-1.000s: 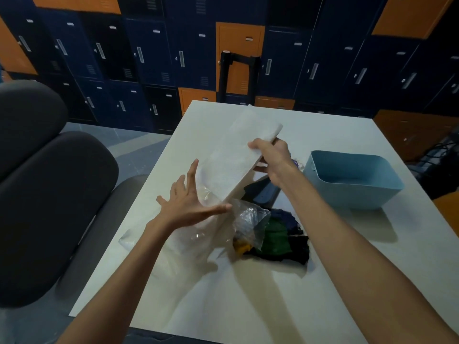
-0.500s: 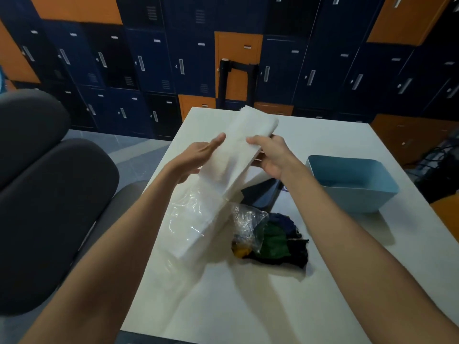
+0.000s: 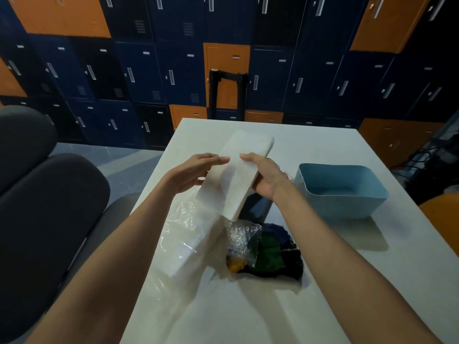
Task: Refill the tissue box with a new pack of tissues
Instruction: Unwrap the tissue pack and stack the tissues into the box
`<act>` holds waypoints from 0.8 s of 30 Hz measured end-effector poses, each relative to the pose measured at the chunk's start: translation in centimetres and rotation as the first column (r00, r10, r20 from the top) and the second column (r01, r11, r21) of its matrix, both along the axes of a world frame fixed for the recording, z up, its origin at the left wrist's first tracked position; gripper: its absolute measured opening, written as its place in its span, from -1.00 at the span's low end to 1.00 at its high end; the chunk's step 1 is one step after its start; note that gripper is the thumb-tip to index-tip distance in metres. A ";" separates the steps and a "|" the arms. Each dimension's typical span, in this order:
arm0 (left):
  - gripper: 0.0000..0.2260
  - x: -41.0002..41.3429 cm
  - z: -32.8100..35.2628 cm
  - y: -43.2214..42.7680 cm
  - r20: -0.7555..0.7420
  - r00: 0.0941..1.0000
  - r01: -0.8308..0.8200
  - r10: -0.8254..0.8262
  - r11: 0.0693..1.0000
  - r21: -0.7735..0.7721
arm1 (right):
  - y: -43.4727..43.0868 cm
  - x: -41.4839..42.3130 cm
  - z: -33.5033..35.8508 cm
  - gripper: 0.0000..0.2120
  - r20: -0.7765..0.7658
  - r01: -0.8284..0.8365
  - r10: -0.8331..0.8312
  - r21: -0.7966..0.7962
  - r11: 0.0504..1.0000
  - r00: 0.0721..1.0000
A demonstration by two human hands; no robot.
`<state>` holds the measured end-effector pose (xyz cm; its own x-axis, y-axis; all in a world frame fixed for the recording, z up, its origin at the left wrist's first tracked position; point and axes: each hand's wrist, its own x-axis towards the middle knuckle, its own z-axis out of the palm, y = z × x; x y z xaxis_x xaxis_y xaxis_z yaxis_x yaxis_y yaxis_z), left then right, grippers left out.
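Note:
I hold a white stack of tissues (image 3: 236, 175) tilted above the white table (image 3: 335, 281). My right hand (image 3: 267, 178) grips its right long side with the thumb on top. My left hand (image 3: 196, 172) rests against its left side, fingers stretched onto the top. Below lies the clear plastic wrapper (image 3: 188, 234), with more white tissue inside it. A light blue open tissue box (image 3: 340, 192) stands to the right, apart from my hands. A dark lid-like piece (image 3: 255, 207) is partly hidden under the stack.
A crumpled clear bag (image 3: 242, 240) and a dark blue and green cloth bundle (image 3: 275, 254) lie at the table's middle. A grey chair (image 3: 42, 207) stands at the left. Blue and orange lockers (image 3: 173, 70) fill the back wall. Cables (image 3: 429, 155) lie at far right.
My left hand rose from the plastic wrapper to the tissue stack's left side. The stack has come fully out of the wrapper and sits a bit lower between both hands.

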<state>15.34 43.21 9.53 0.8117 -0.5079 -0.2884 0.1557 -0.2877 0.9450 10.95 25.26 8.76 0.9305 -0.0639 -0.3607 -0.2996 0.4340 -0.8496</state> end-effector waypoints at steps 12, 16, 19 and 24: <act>-0.56 2.4 -1.5 -1.9 0.039 0.998 -0.063 0.056 0.978 0.201 | -0.1 -0.2 -3.1 -0.63 -0.218 0.363 -0.329 0.142 0.921 0.919; -0.58 3.4 -2.7 -2.6 0.124 0.983 -0.167 0.135 0.942 0.292 | -0.4 -0.6 -4.5 -0.61 -0.179 0.368 -0.391 -0.147 0.918 0.903; -0.50 3.7 -3.1 -2.7 0.086 0.993 -0.114 0.085 0.902 0.417 | -0.3 -1.6 -4.1 -0.49 -0.259 0.063 -0.156 -0.332 0.941 0.953; -0.46 3.8 -3.7 -3.1 0.086 0.996 -0.040 -0.010 0.832 0.554 | 0.1 -1.9 -2.9 -0.40 -0.317 -0.108 -0.003 -0.332 0.937 0.948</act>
<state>19.18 40.08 5.81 0.8512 -0.2703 -0.4500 0.0934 -0.7656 0.6365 9.04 25.35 5.84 0.7818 -0.1889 -0.5943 -0.5843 0.1112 -0.8039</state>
